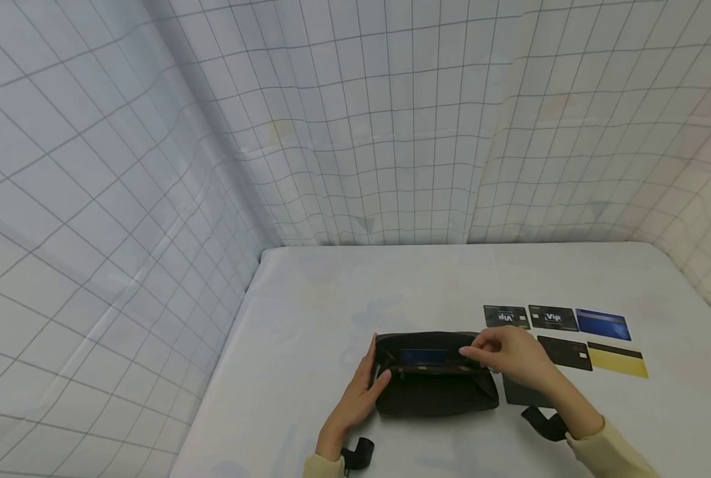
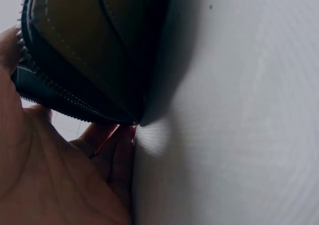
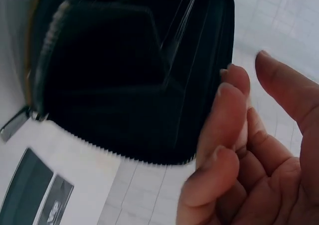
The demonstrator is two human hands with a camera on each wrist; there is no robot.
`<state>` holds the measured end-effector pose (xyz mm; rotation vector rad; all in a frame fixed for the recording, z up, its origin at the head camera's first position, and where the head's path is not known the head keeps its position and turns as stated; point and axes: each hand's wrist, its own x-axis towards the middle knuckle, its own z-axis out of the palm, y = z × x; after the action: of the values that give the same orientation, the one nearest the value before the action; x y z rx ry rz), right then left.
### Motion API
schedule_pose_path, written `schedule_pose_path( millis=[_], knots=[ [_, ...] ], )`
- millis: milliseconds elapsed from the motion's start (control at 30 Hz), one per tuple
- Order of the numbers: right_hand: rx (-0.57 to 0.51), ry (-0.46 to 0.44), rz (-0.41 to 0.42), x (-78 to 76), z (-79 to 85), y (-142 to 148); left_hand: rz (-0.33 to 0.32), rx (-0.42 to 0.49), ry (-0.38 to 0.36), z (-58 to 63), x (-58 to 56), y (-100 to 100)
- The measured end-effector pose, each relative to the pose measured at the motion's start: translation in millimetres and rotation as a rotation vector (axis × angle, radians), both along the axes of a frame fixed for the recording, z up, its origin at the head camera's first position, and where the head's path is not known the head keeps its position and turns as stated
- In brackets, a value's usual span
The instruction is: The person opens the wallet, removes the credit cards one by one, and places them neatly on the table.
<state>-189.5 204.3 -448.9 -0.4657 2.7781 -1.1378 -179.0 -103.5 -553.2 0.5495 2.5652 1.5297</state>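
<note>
A black zip-around wallet [image 1: 439, 396] lies gaping on the white table, its zipper edge [image 3: 119, 157] showing teeth in the right wrist view. Inside its rear section a dark blue card [image 1: 423, 357] shows. At the wallet's left end, my left hand [image 1: 358, 392] grips it, thumb on the front side and fingers behind. My right hand [image 1: 513, 355] is over the wallet's right end. In the right wrist view, its bent fingers [image 3: 224, 120] are right at the wallet's edge, with the thumb standing apart and nothing between them.
Right of the wallet lie two black VIP cards [image 1: 552, 318], a blue card [image 1: 603, 324], a black chip card [image 1: 564, 352] and a yellow card [image 1: 618, 360]. A dark flat piece [image 1: 522, 394] is partly under the right forearm. A grid-patterned curtain [image 1: 391, 133] surrounds the white table [image 1: 283, 318].
</note>
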Motion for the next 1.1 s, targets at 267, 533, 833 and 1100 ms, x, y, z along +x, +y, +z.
schedule_pose_path(
  millis=[267, 533, 833, 1100],
  knots=[
    [-0.057, -0.076, 0.069, -3.4, -6.0, -23.7, -0.007, 0.015, 0.008, 0.2, 2.0, -0.4],
    [-0.044, -0.137, 0.011, -5.3, -13.4, -33.4, -0.032, 0.008, 0.025, -1.8, 1.3, -2.1],
    [0.069, -0.153, -0.033, -11.7, -8.6, -48.0, -0.051, 0.024, 0.036, -1.3, 0.6, -4.3],
    [0.138, -0.103, -0.067, -15.1, -8.7, -63.9, -0.045, 0.032, 0.026, -5.1, 0.0, -3.3]
  ],
)
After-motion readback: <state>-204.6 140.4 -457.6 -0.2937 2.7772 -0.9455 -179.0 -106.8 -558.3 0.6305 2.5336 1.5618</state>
